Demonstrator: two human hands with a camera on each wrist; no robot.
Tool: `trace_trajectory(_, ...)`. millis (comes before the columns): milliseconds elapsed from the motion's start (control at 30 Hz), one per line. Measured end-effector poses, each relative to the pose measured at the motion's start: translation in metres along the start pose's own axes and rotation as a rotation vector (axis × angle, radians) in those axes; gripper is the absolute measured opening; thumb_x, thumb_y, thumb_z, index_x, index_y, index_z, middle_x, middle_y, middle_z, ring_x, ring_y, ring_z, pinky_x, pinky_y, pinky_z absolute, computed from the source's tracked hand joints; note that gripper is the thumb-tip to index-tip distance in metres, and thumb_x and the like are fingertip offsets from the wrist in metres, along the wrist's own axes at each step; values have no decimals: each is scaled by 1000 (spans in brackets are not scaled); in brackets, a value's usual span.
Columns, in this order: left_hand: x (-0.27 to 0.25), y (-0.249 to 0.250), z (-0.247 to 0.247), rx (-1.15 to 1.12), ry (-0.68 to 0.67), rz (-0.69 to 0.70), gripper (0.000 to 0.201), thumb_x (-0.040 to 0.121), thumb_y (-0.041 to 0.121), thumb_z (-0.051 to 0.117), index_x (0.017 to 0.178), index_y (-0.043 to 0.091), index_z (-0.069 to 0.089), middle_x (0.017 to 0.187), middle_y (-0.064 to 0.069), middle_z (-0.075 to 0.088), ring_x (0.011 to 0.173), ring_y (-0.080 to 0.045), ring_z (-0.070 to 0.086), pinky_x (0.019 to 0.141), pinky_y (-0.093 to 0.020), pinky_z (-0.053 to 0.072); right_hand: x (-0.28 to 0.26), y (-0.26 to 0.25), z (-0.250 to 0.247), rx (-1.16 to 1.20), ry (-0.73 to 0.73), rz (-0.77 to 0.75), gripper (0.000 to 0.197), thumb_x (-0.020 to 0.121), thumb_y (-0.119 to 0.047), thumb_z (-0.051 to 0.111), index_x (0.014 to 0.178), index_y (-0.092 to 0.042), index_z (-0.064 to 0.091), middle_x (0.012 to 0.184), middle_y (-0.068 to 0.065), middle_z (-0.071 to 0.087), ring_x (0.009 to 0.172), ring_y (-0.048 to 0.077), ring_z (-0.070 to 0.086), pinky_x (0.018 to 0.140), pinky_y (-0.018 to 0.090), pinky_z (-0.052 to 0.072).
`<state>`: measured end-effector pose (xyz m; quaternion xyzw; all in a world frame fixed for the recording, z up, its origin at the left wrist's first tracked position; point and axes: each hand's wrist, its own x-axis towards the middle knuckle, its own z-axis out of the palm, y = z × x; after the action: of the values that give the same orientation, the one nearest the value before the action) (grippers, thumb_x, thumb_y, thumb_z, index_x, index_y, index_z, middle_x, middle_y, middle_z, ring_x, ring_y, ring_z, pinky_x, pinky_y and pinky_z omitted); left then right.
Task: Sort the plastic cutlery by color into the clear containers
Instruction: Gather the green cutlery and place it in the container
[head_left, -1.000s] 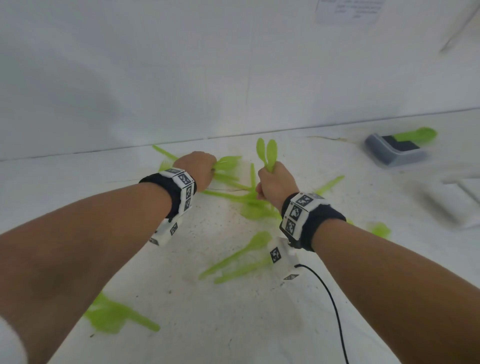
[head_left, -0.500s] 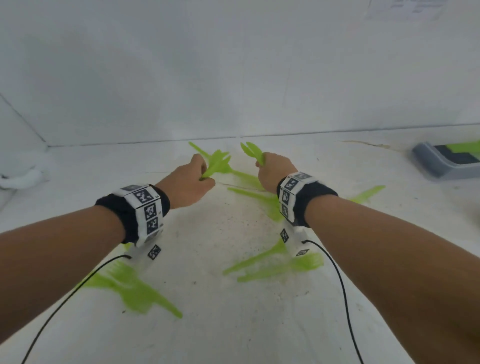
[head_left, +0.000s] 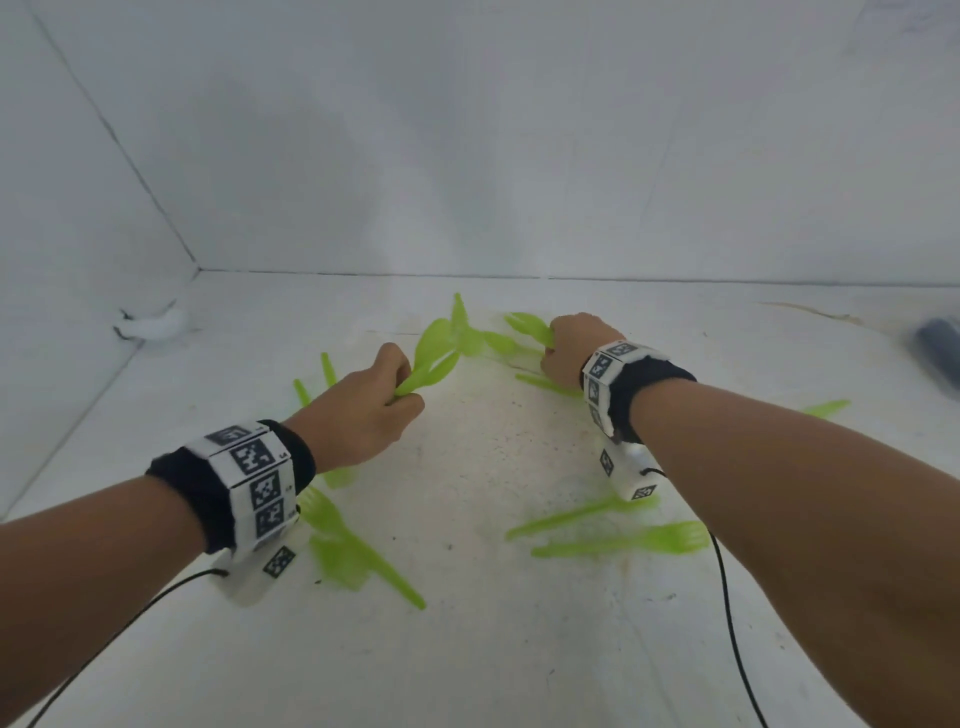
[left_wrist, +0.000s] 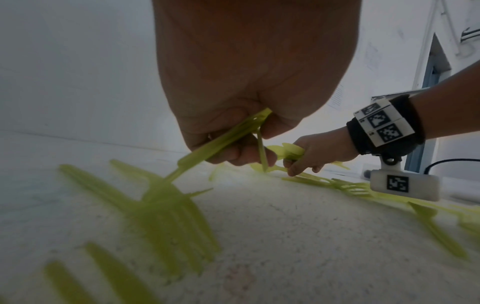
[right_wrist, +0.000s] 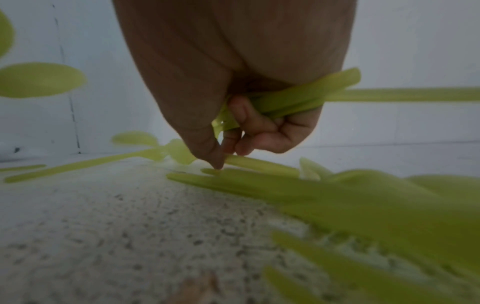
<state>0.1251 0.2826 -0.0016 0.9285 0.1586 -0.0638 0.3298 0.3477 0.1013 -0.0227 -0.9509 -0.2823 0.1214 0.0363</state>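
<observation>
Green plastic cutlery lies scattered on the white speckled table (head_left: 467, 649). My left hand (head_left: 363, 415) grips a bunch of green cutlery (head_left: 434, 358) by the handles, its spoon ends fanning up and away; the left wrist view shows the handles (left_wrist: 226, 139) in the curled fingers. My right hand (head_left: 571, 348) holds another green bunch (head_left: 527, 327) in its fist at the far middle. In the right wrist view the held handles (right_wrist: 298, 100) cross the palm while thumb and fingertips touch a green piece lying on the table (right_wrist: 259, 164).
Two green forks (head_left: 623, 540) lie under my right forearm, more green pieces (head_left: 353, 551) under my left wrist. A dark grey object (head_left: 940, 348) sits at the right edge. White walls close the back and left; a white lump (head_left: 150, 325) lies in the left corner.
The view has swung left, so the grey object slid to the right edge. My left hand has drawn back toward me with its bunch; my right hand has lowered to the cutlery on the table.
</observation>
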Motion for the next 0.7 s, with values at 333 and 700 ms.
trace_trajectory(333, 20, 29, 8, -33, -38, 65, 20, 100, 27, 47, 108, 11, 40, 84, -17, 66, 73, -35, 62, 66, -42, 48, -36, 19, -23, 194, 109, 169, 35, 99, -40, 38, 83, -14, 55, 78, 3, 61, 62, 20, 56, 54, 27, 38)
trace_trajectory(700, 77, 98, 68, 210, -95, 403, 15, 101, 29, 55, 95, 15, 56, 83, -3, 64, 80, -28, 63, 72, -39, 48, -94, 108, -9, 256, 78, 343, 28, 98, -37, 58, 95, -10, 66, 90, 6, 65, 87, 30, 64, 68, 30, 42)
